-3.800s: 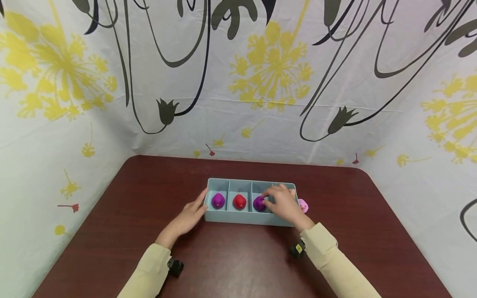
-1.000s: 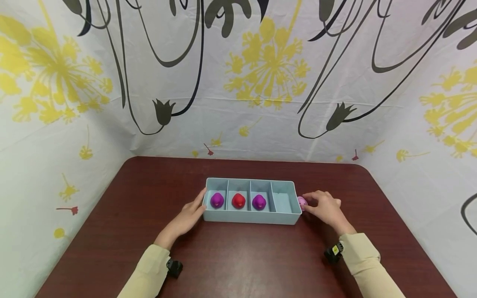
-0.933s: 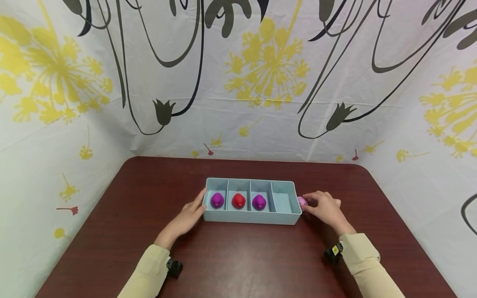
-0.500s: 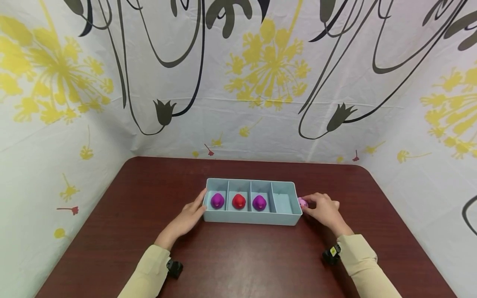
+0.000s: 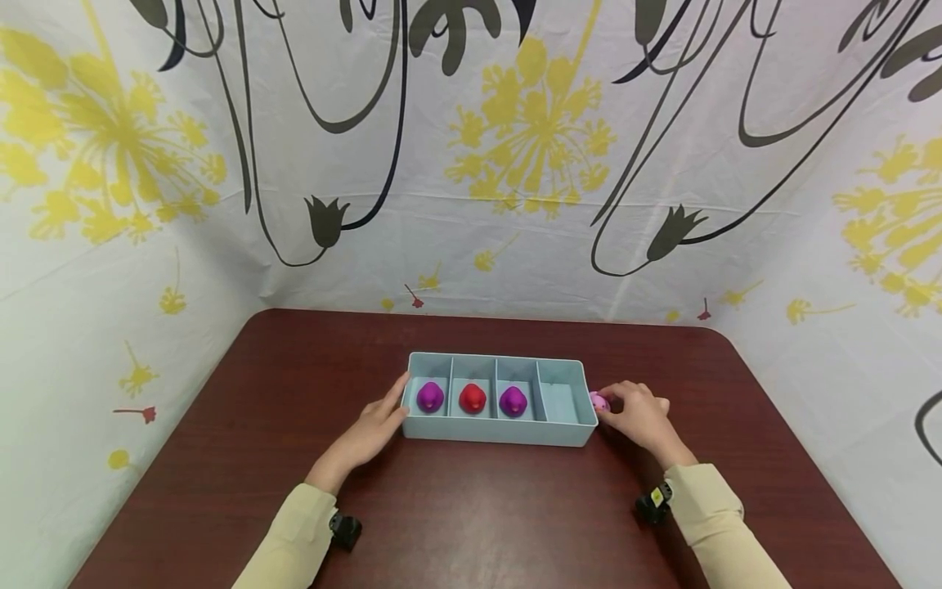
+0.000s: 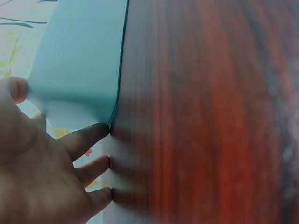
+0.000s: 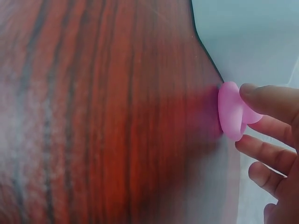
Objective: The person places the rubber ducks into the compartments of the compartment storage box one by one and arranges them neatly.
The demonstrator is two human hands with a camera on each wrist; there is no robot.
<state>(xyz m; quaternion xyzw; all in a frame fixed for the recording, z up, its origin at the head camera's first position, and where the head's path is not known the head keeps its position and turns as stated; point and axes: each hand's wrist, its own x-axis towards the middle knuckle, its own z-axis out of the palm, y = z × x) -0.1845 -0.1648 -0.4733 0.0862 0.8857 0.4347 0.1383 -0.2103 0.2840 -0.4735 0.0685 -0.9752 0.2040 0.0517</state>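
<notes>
A pale blue divided box stands on the dark red-brown table. From the left, its compartments hold a purple rubber toy, a red one and another purple one; the fourth, at the right end, is bare. My left hand rests against the box's left end, fingers spread and nearly straight, thumb at the near corner. Just outside the right end, a pink rubber toy sits on the table against the box. The thumb and fingertips of my right hand pinch it.
The table reaches back to a white patterned cloth hung behind it and at both sides. Each sleeved wrist carries a small black camera, such as the left one.
My right hand has left the purple toy in the third compartment and moved right to the pink toy outside the box. The left hand has stayed at the left end.
</notes>
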